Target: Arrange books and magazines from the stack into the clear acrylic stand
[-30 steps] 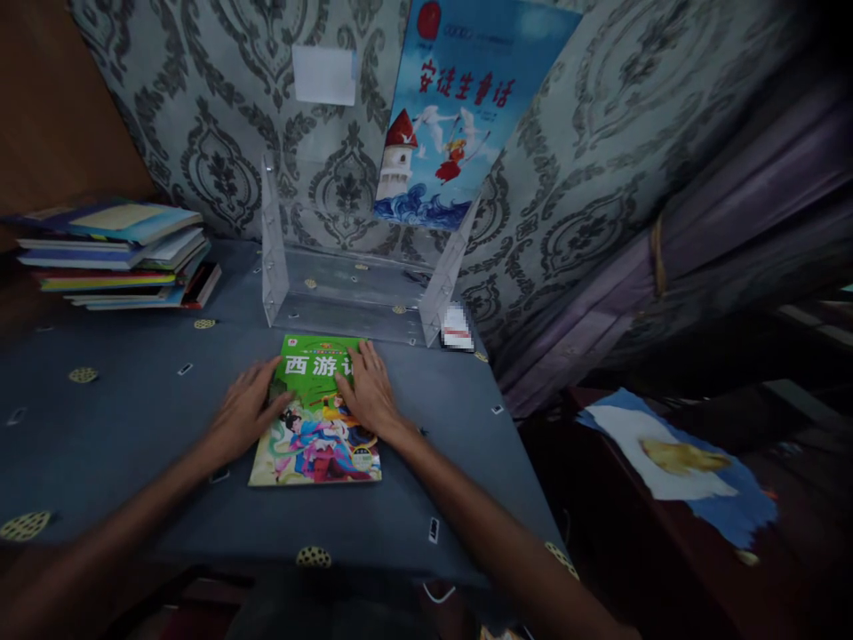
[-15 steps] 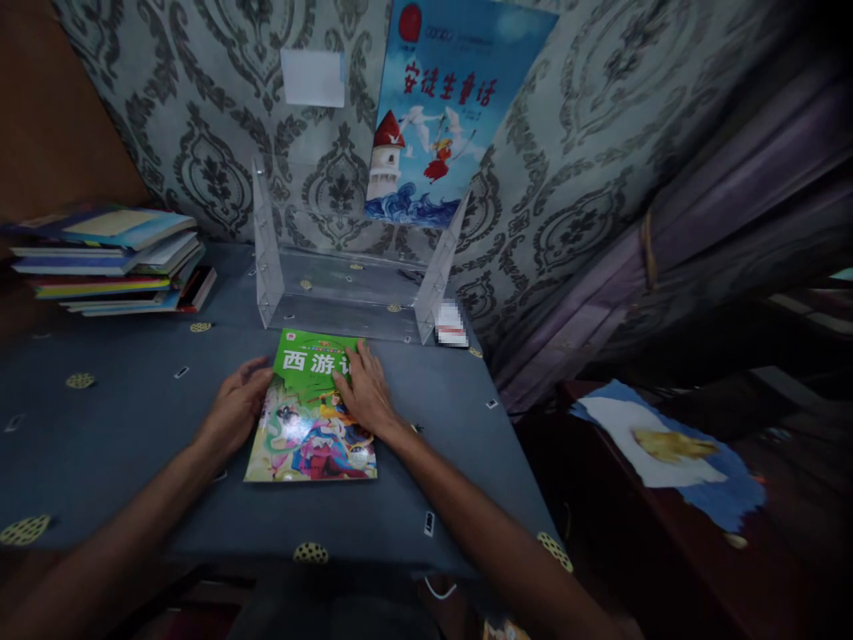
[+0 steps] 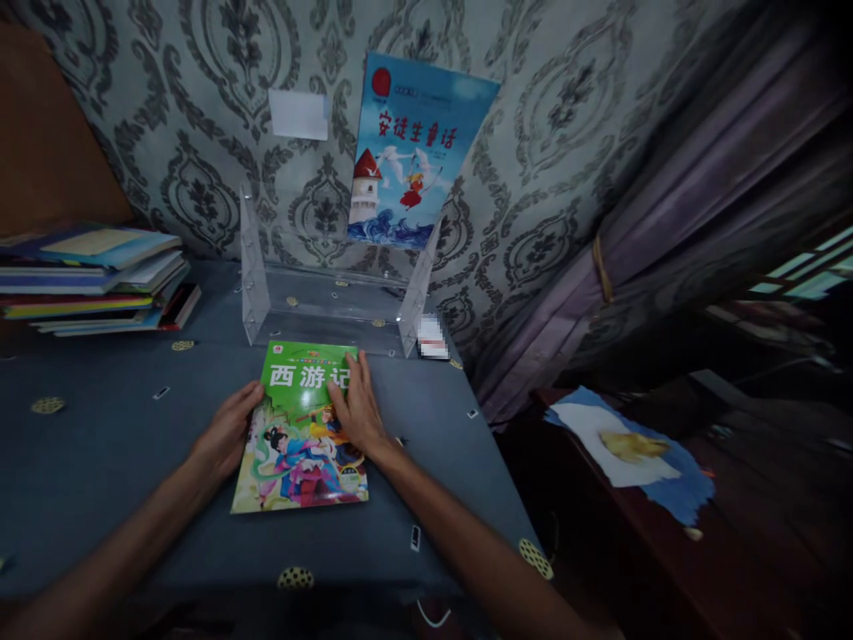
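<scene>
A picture book [image 3: 299, 444] with a green top and white characters faces me on the blue-grey tablecloth, just in front of a clear acrylic rack [image 3: 320, 307]. My left hand [image 3: 233, 427] grips its left edge, fingers partly hidden behind the book. On the other side, my right hand [image 3: 360, 409] holds the right edge, its thumb lying on the cover and its fingers along the side. Whether the book's lower edge touches the cloth I cannot tell.
Several books lie in a stack [image 3: 99, 276] at the left. A blue poster-like cover [image 3: 419, 151] and a white card [image 3: 298, 115] are upright by the wallpapered wall. A small white box [image 3: 433, 338] sits beside the rack; a tied purple curtain [image 3: 640, 231] hangs at right.
The camera view has shifted, so the scene sits lower and further left. Both hands stay on the book, which appears slightly larger and closer to me.
</scene>
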A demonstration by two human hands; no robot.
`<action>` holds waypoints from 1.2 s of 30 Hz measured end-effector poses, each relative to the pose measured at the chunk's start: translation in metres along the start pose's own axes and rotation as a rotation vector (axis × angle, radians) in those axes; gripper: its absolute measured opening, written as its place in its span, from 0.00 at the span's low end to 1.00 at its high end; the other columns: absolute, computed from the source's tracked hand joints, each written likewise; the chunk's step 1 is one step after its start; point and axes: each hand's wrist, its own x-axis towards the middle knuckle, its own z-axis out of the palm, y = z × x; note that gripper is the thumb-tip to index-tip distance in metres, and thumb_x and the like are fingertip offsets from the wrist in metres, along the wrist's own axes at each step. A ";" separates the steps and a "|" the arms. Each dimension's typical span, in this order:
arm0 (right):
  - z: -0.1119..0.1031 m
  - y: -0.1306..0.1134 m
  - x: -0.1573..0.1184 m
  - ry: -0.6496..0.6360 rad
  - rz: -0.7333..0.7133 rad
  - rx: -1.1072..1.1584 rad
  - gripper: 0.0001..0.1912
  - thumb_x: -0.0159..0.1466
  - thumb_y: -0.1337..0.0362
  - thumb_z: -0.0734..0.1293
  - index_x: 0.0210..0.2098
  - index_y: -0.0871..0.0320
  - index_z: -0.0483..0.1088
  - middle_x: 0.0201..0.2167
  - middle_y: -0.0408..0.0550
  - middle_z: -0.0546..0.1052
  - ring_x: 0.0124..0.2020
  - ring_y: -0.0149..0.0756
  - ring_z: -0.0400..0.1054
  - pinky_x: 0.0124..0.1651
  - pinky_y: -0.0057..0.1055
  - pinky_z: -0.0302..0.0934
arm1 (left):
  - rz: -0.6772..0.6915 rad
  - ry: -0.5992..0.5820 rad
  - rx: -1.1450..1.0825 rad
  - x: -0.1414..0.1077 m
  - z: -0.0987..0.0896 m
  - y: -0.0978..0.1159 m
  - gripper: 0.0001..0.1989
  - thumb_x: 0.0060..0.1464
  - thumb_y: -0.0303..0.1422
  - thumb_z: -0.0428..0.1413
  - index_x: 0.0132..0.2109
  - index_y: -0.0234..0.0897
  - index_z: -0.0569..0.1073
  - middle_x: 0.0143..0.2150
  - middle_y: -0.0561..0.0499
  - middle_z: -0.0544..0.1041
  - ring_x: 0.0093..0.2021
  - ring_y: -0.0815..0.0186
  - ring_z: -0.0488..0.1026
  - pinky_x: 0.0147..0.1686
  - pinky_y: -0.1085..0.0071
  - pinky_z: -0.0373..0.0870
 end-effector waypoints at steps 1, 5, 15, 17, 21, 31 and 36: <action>0.000 0.000 0.000 0.024 0.024 0.028 0.37 0.72 0.50 0.57 0.72 0.66 0.48 0.75 0.64 0.46 0.76 0.45 0.37 0.74 0.49 0.42 | 0.026 -0.005 0.014 0.000 0.000 -0.001 0.05 0.56 0.22 0.60 0.40 0.34 0.76 0.32 0.49 0.83 0.33 0.62 0.83 0.33 0.71 0.82; 0.000 -0.003 0.001 0.106 0.127 0.200 0.37 0.72 0.50 0.56 0.73 0.63 0.44 0.72 0.62 0.55 0.73 0.43 0.50 0.72 0.46 0.50 | 0.068 -0.035 0.034 -0.004 0.003 -0.001 0.05 0.57 0.24 0.59 0.41 0.33 0.77 0.36 0.46 0.84 0.37 0.59 0.83 0.40 0.66 0.82; -0.009 -0.017 0.007 0.180 0.230 0.772 0.36 0.65 0.45 0.64 0.66 0.58 0.59 0.56 0.55 0.77 0.49 0.43 0.77 0.50 0.38 0.73 | 0.048 -0.085 0.022 -0.005 0.015 0.000 0.12 0.62 0.32 0.56 0.51 0.34 0.76 0.41 0.44 0.85 0.41 0.55 0.83 0.44 0.60 0.82; -0.016 -0.020 0.010 0.196 0.245 0.871 0.36 0.62 0.44 0.67 0.63 0.58 0.62 0.55 0.54 0.78 0.48 0.44 0.77 0.49 0.38 0.74 | 0.032 -0.160 0.031 -0.003 0.023 -0.002 0.17 0.63 0.39 0.56 0.54 0.34 0.75 0.43 0.42 0.84 0.42 0.52 0.83 0.44 0.58 0.82; -0.031 -0.027 0.017 0.193 0.255 1.026 0.31 0.58 0.42 0.70 0.51 0.56 0.69 0.44 0.49 0.82 0.44 0.43 0.79 0.44 0.36 0.75 | 0.035 -0.339 0.042 -0.001 0.044 -0.004 0.24 0.62 0.46 0.57 0.57 0.35 0.74 0.46 0.40 0.84 0.44 0.50 0.83 0.45 0.57 0.82; -0.040 -0.038 0.014 0.243 0.228 1.096 0.30 0.57 0.38 0.69 0.47 0.56 0.74 0.40 0.48 0.83 0.44 0.44 0.78 0.44 0.36 0.74 | 0.016 -0.436 0.026 0.012 0.066 -0.012 0.21 0.55 0.42 0.63 0.52 0.34 0.76 0.43 0.40 0.84 0.44 0.48 0.83 0.45 0.55 0.82; -0.043 -0.034 0.007 0.313 0.168 0.939 0.31 0.63 0.40 0.65 0.54 0.57 0.73 0.51 0.50 0.80 0.52 0.45 0.75 0.55 0.40 0.71 | 0.048 -0.435 0.044 0.025 0.066 -0.016 0.25 0.49 0.41 0.67 0.52 0.36 0.75 0.44 0.41 0.84 0.49 0.47 0.81 0.47 0.54 0.81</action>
